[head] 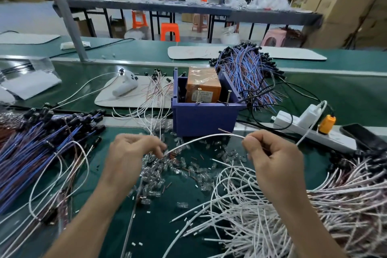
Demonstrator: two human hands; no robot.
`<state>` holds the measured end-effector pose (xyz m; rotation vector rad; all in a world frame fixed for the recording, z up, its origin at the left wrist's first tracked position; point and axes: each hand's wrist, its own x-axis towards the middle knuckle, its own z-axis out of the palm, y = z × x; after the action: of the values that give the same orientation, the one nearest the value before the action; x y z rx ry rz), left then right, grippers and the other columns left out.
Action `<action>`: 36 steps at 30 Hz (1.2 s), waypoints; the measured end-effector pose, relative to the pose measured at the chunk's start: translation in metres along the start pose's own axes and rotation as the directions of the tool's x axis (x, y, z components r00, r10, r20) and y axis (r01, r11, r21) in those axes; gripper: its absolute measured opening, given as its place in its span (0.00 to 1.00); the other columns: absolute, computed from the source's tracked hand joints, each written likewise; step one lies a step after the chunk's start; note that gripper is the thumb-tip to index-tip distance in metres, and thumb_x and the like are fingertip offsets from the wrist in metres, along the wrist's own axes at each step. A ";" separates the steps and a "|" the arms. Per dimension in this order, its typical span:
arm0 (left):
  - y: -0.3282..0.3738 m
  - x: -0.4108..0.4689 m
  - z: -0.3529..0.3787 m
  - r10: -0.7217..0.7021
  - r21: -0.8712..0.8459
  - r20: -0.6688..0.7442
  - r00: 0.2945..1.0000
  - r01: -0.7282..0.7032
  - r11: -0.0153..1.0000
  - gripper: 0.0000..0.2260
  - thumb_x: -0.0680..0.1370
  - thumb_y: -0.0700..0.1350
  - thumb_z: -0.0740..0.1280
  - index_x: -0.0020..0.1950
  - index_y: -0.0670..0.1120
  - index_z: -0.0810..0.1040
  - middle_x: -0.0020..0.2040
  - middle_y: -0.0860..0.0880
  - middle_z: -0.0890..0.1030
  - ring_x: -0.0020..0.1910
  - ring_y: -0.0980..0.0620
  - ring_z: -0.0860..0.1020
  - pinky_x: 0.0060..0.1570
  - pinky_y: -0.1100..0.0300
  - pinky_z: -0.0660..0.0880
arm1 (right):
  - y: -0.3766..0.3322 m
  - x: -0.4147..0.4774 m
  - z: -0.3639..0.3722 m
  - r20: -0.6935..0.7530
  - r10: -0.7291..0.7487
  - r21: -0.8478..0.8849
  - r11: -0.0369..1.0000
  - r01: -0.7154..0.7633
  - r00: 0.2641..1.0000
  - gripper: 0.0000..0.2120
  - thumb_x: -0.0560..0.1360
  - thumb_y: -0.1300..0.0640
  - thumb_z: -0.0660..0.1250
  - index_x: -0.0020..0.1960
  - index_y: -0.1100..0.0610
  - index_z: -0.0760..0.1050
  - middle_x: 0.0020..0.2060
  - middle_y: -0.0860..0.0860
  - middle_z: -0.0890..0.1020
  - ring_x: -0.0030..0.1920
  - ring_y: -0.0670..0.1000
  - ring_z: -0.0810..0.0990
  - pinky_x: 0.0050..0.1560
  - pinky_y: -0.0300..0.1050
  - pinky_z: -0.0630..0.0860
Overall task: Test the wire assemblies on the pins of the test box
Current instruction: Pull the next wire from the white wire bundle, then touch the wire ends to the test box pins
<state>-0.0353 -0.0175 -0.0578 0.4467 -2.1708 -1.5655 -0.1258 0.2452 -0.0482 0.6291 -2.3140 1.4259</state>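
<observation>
A white wire (201, 138) arcs between my two hands, just in front of the blue test box (204, 118). My left hand (132, 153) pinches its left end low over the scattered clear bulbs (167, 170). My right hand (272, 153) pinches its right end at about the same height. The box holds an orange unit (202, 84). Two upright metal pins (228, 96) stand at the box's front rim, beyond the wire and not touching it.
A blue-wire bundle (37, 148) lies at left, a white-wire pile (282, 211) at right, another blue bundle (249, 73) behind the box. A power strip (305, 125) and a phone (364, 135) sit at right. A white controller (126, 84) rests on a mat.
</observation>
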 end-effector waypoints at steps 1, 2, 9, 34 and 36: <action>0.001 -0.003 0.007 -0.037 0.057 0.060 0.997 0.034 0.998 0.19 0.72 0.61 0.67 0.33 0.49 0.86 0.38 0.49 0.87 0.42 0.46 0.84 0.52 0.45 0.78 | -0.001 -0.001 0.001 -0.004 -0.027 -0.026 0.999 0.027 1.000 0.10 0.78 0.48 0.67 0.38 0.46 0.79 0.28 0.44 0.78 0.28 0.45 0.73 0.29 0.38 0.68; 0.002 -0.005 0.015 -0.089 0.088 0.107 0.990 0.080 0.993 0.21 0.77 0.63 0.65 0.35 0.52 0.87 0.37 0.50 0.87 0.39 0.45 0.85 0.48 0.47 0.80 | -0.001 -0.002 0.002 -0.003 -0.050 -0.042 0.998 0.050 0.999 0.09 0.78 0.49 0.68 0.39 0.47 0.79 0.29 0.43 0.79 0.29 0.47 0.74 0.30 0.40 0.70; 0.009 -0.013 0.026 0.023 0.196 -0.264 0.964 0.030 0.980 0.05 0.73 0.61 0.75 0.40 0.62 0.85 0.29 0.58 0.83 0.26 0.62 0.78 0.29 0.64 0.72 | -0.008 -0.005 0.003 0.014 -0.086 0.055 0.995 0.085 0.996 0.05 0.76 0.51 0.70 0.42 0.47 0.83 0.33 0.42 0.83 0.32 0.50 0.80 0.32 0.48 0.76; 0.011 -0.005 0.035 -0.439 -0.701 -0.187 0.879 0.194 0.686 0.11 0.84 0.33 0.60 0.49 0.43 0.79 0.38 0.46 0.87 0.32 0.54 0.84 0.29 0.66 0.77 | -0.020 -0.007 0.006 0.346 0.299 0.405 0.807 -0.429 0.889 0.06 0.74 0.62 0.75 0.41 0.52 0.87 0.35 0.55 0.86 0.35 0.48 0.83 0.38 0.36 0.78; 0.009 -0.005 0.037 -0.413 -0.685 -0.211 0.886 0.168 0.709 0.10 0.84 0.33 0.61 0.53 0.44 0.80 0.36 0.48 0.86 0.30 0.56 0.82 0.29 0.67 0.76 | -0.020 -0.007 0.008 0.358 0.338 0.457 0.750 -0.479 0.870 0.08 0.72 0.65 0.76 0.41 0.53 0.87 0.35 0.56 0.86 0.36 0.49 0.84 0.39 0.35 0.78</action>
<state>-0.0496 0.0176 -0.0604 0.7913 -1.1986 -2.0935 -0.1093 0.2312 -0.0403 0.4695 -2.3368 2.3833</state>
